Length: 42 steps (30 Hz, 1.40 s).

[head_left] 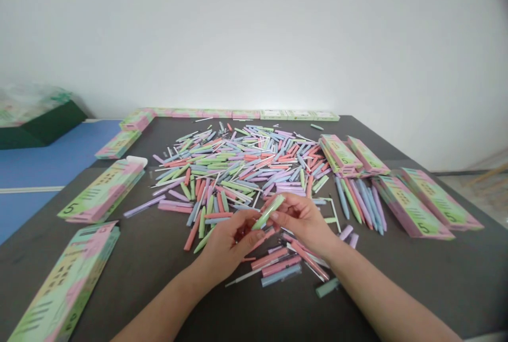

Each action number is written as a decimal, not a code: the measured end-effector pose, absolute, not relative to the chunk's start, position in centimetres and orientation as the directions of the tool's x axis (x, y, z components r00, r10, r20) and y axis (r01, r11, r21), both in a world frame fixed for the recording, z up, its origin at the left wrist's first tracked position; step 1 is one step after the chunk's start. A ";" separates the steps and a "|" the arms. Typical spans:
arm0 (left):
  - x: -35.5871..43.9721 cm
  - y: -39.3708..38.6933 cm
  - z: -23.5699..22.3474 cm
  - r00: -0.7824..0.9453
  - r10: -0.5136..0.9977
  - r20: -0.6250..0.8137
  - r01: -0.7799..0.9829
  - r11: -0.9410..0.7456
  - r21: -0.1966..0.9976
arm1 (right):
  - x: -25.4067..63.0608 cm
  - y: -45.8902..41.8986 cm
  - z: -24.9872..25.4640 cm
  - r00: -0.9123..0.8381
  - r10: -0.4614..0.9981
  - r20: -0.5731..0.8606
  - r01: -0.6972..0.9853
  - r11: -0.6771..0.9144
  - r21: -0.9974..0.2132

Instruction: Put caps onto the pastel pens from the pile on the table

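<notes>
My left hand (228, 246) and my right hand (301, 220) meet above the dark table, both gripping a pastel green pen barrel (269, 212) held at a slant. A small dark red part (242, 234) shows inside my left hand, and its shape is hidden. Beyond my hands lies a large loose heap of pink, green, blue and lilac pen parts (234, 172). Several pink and blue pen parts (281, 268) lie below my hands. Pastel pens (359, 204) lie side by side to the right.
Flat pink-and-green boxes stand along the far table edge (246, 114), with others at left (101, 191) and right (410, 207). The dark table (397, 278) extends past my right arm. A blue surface (43, 167) and dark green bin (39, 122) lie left.
</notes>
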State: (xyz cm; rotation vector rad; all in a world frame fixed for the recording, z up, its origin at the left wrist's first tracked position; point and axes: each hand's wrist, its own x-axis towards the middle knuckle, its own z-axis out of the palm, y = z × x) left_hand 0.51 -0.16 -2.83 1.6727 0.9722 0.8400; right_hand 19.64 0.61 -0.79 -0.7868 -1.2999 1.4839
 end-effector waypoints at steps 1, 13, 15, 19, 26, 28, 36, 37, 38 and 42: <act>0.6 -0.1 -2.8 0.433 0.897 0.082 0.228 -0.197 0.954 | 19.5 0.5 -1.0 -0.324 0.938 0.122 -0.248 0.040 -0.968; 0.2 1.1 -2.1 0.210 0.976 -0.055 0.153 0.022 0.988 | 24.9 2.9 -2.6 0.171 0.971 0.169 0.362 0.098 -0.927; 0.2 1.1 -2.0 0.178 0.983 -0.053 0.106 0.034 0.994 | 25.8 3.4 -2.9 0.197 0.966 0.169 0.483 0.054 -0.874; 0.4 1.0 -1.6 0.168 0.983 -0.071 0.104 0.054 0.993 | 25.9 3.3 -3.1 0.020 0.983 0.180 0.663 0.122 -0.738; 0.3 1.0 -1.8 0.175 0.982 -0.073 0.120 0.052 0.991 | 23.9 2.2 -3.3 -0.361 0.917 0.169 0.780 0.397 -0.485; 0.1 1.1 -1.8 0.162 0.985 -0.060 0.111 0.042 0.993 | 23.7 2.1 -3.4 -0.374 0.913 0.164 0.804 0.407 -0.434; -0.8 2.0 -1.1 -0.014 0.999 0.049 0.023 -0.049 0.999 | 23.5 2.1 -4.0 -0.373 0.917 0.140 0.842 0.398 -0.365; -0.9 2.1 -1.1 -0.036 0.998 0.057 0.022 -0.056 0.998 | 23.5 2.0 -4.1 -0.374 0.917 0.139 0.842 0.398 -0.364; -0.9 2.2 -1.1 -0.052 0.997 0.062 0.018 -0.062 0.998 | 23.4 2.0 -4.1 -0.376 0.916 0.140 0.841 0.401 -0.363; -1.1 2.5 -1.3 -0.068 0.995 0.073 -0.007 -0.073 0.997 | 23.4 1.9 -4.1 -0.364 0.917 0.163 0.840 0.399 -0.368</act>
